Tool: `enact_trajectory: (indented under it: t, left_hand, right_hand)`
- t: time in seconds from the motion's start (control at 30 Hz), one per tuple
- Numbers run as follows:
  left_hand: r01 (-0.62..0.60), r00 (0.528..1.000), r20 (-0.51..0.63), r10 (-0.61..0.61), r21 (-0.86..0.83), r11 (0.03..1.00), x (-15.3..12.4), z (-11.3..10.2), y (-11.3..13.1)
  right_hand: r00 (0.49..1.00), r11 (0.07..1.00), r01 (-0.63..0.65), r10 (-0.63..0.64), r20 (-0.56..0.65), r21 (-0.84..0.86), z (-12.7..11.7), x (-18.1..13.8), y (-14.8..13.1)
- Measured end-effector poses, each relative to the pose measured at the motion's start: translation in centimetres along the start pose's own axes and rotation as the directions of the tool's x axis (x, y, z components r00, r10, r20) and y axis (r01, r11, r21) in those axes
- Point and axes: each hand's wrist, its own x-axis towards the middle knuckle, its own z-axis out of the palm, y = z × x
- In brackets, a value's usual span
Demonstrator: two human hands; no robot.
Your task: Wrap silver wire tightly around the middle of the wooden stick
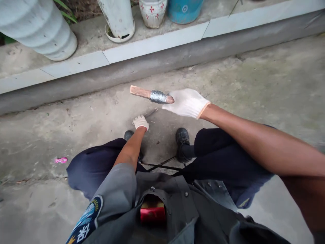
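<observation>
I sit low over a concrete floor, both hands in white gloves. My right hand (187, 102) is raised in front of me and closed on a wooden handle (149, 95) with grey tape wound round its middle; the handle sticks out to the left. My left hand (140, 122) reaches down to the floor between my shoes and pinches the end of a thin dark rod (151, 112) lying there. What is on the handle's far end inside the glove is hidden.
A raised concrete ledge (162, 64) with a pale tile edge runs across ahead, bearing white pots (119, 20), a flowered pot (153, 12) and a blue pot (184, 10). A small pink scrap (61, 160) lies on the floor at left. My black shoes (182, 142) flank the left hand.
</observation>
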Motion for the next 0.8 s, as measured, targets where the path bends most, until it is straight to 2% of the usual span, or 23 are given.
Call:
enact_trajectory:
  t: [0.1,0.2,0.37,0.5,0.57,0.67,0.73,0.8]
  left_hand:
    - [0.109,0.984,-0.131,-0.117,-0.067,0.992,3.0,0.7,-0.2]
    - [0.128,0.978,-0.143,-0.148,-0.141,0.982,6.0,1.6,-0.4]
    - [-0.045,0.999,-0.027,0.041,-0.158,0.986,8.8,3.1,0.1]
    - [-0.133,0.988,0.057,0.143,-0.157,0.979,8.3,4.4,0.9]
    - [-0.166,0.976,0.115,0.184,-0.145,0.975,7.2,5.1,1.3]
    - [-0.232,0.934,0.247,0.259,-0.134,0.963,4.7,6.4,2.2]
    - [-0.297,0.872,0.362,0.329,-0.141,0.944,2.9,7.2,2.9]
    - [-0.372,0.787,0.471,0.398,-0.153,0.916,1.0,7.7,3.7]
  right_hand:
    - [1.0,1.0,0.005,-0.006,0.03,0.016,-0.3,0.4,0.0]
    - [0.998,0.999,0.02,-0.023,0.053,0.045,-0.4,0.6,-0.3]
    - [0.993,0.989,0.038,-0.053,0.103,0.142,-0.7,1.1,-1.1]
    - [0.987,0.951,-0.059,0.01,0.16,0.303,0.2,3.9,0.2]
    - [0.971,0.901,-0.149,0.056,0.231,0.408,2.0,6.7,1.8]
    - [0.954,0.847,-0.197,0.05,0.296,0.494,6.4,12.1,4.5]
    - [0.943,0.85,-0.23,0.075,0.324,0.474,9.7,15.7,6.0]
    - [0.929,0.89,-0.26,0.126,0.347,0.374,12.8,18.7,7.1]
